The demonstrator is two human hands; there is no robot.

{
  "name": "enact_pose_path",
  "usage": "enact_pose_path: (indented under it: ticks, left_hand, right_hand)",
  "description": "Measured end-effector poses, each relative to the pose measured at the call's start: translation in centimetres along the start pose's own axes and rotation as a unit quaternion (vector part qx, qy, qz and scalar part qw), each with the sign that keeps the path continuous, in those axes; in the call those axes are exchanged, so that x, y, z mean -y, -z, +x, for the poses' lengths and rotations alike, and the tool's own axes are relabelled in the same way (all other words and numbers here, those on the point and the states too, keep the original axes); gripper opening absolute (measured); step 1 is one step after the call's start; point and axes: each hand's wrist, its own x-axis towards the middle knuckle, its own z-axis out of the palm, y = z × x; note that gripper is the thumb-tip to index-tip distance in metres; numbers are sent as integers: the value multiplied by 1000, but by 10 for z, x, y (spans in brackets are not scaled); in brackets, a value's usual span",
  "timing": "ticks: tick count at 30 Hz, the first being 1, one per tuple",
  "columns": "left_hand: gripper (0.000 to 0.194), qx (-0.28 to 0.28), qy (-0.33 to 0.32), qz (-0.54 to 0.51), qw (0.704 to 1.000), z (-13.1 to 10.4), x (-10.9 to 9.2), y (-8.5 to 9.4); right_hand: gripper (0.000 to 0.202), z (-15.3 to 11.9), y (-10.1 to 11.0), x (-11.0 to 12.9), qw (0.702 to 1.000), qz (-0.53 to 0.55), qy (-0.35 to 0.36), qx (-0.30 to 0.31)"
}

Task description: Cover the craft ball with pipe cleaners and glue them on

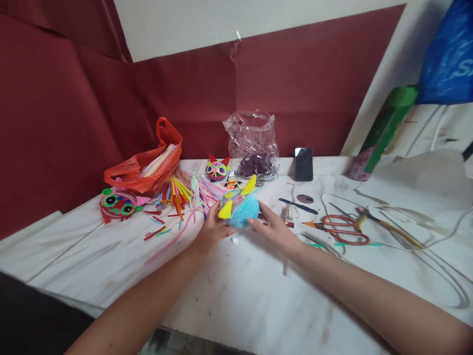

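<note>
Between my two hands is a round pipe-cleaner animal head (244, 212), light blue on the side toward me, with yellow pointed ears. My left hand (214, 225) is closed around its left side. On the right side, the fingers and thumb of my right hand (271, 224) grip it. The far side of the head is hidden. Behind it stands a finished pink animal head (218, 168) with red ears. Another head (118, 204), with green rims around black eyes, lies at the left of the table.
Colourful pipe cleaners (181, 195) spill from a red plastic bag (135, 170). A clear bag (253, 143) and a phone (303, 164) are at the back. Orange-handled scissors (345, 231), yellow-handled pliers (401, 231) and a cable (449, 271) lie at right. A green can (386, 130) leans there.
</note>
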Motion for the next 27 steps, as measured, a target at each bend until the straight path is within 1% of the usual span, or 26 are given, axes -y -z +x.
enact_pose_path:
  ticks: [1,3,5,6,8,10,12,14,16,19,21,24,27]
  left_hand:
    - [81,11,7,5,1000,1,0,2]
    - [71,22,24,9,999,3,-2,6]
    - [59,15,42,14,999,5,-3,8]
    - [56,13,50,20,998,5,-4,8]
    - [56,23,57,45,997,5,-5,8]
    - [61,41,68,76,994,3,-4,6]
    - [66,46,73,94,992,2,-2,4]
    - [69,34,69,99,992,2,1,3]
    - [68,21,57,114,992,3,4,4]
    - [61,14,32,146,989,6,8,6]
    - [57,12,20,163,986,7,10,7]
    - [56,6,10,180,984,6,10,8]
    - [56,0,16,175,984,4,8,6]
  right_hand:
    - [58,2,4,0,1000,9,-1,-2]
    - [60,8,12,-1,1000,22,-3,-6]
    - [63,13,21,-3,1000,20,-5,-16]
    - [66,15,26,-4,1000,13,-6,-17]
    - [72,18,33,-7,1000,-10,-10,-2]
    - [75,18,36,-10,999,-36,-12,37]
    - [77,17,35,-12,995,-62,-7,72]
    - [79,16,31,-17,993,-80,4,83]
    - [80,15,27,-21,993,-86,27,78]
    - [78,14,22,-26,991,-98,55,73]
    - [78,13,21,-26,989,-117,59,73]
    - [77,12,21,-23,986,-139,60,68]
    - [77,11,21,-19,987,-133,65,67]
